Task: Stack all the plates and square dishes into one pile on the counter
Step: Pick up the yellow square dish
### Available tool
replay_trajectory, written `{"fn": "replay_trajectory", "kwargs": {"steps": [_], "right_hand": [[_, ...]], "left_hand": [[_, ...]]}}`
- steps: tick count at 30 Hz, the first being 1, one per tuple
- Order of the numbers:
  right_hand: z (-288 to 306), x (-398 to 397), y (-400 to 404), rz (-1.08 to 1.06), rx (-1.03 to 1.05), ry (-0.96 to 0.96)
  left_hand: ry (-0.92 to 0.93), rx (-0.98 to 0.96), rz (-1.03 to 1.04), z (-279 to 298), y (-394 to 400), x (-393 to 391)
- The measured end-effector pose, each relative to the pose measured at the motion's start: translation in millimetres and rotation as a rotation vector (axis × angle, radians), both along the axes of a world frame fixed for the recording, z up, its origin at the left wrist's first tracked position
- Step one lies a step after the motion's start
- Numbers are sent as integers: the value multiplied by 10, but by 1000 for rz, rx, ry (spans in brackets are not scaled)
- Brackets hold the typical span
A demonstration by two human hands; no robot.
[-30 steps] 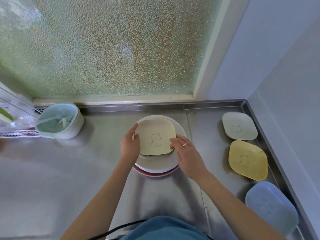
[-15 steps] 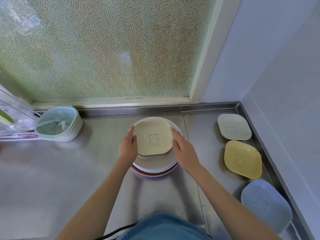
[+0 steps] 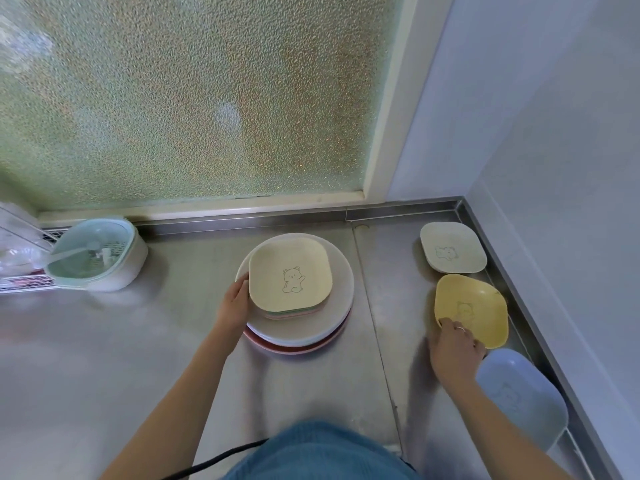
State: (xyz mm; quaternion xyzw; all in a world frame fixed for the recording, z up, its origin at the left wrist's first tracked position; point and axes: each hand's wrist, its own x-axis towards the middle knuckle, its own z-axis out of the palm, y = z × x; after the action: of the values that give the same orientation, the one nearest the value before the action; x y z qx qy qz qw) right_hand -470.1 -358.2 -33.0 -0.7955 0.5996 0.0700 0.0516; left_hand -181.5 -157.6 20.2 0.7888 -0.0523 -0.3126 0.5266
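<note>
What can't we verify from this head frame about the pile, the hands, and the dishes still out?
- Pile: count of square dishes under the cream dish unclear; only thin edges show, head view.
- Right hand: fingers reach the yellow dish rim; the hand's back hides whether they grip it.
- Left hand: fingers hidden behind the pile's edge.
- Blue dish: print blurred, near corner hidden by the right forearm.
- Rack: cut off by the left edge.

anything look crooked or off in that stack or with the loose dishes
Nothing is spilled or broken. The cream square dish sits off-centre, toward the left of the round plates, where the left hand touches its edge. The yellow dish looks tilted, its near rim gripped by the right hand.
</note>
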Motion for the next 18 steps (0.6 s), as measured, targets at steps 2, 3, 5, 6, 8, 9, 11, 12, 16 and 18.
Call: {"fn": "replay_trajectory", "kwargs": {"steps": [2,3,5,6,8,9,11,12,16,18], "right_hand": [[-38,-16,22,-6,-20,-20],[-52,-20,24,-6,-24,-44],[-67,-17,27,28,-51,-115],[-57,-1,40,61,-80,-162],[-21,63,81,127,-133,-277],[7,114,107,154,-154,-344],[98,259,169,201,-190,-481],[162,359,206,228,-209,-549],[507,908,399,438,-279,-772],[684,1182,544,588,-291,-835]], "left_hand": [[-1,-16,-21,0,25,2],[-2,-20,-23,-6,30,6],[12,-26,-7,-23,39,6],[16,-31,0,-24,38,-2],[19,-45,12,-22,25,-15],[29,-52,20,-15,21,-22],[40,-56,28,-7,16,-24],[41,-54,30,3,15,-23],[55,-52,43,24,10,-7],[57,-43,31,48,12,-2]]}}
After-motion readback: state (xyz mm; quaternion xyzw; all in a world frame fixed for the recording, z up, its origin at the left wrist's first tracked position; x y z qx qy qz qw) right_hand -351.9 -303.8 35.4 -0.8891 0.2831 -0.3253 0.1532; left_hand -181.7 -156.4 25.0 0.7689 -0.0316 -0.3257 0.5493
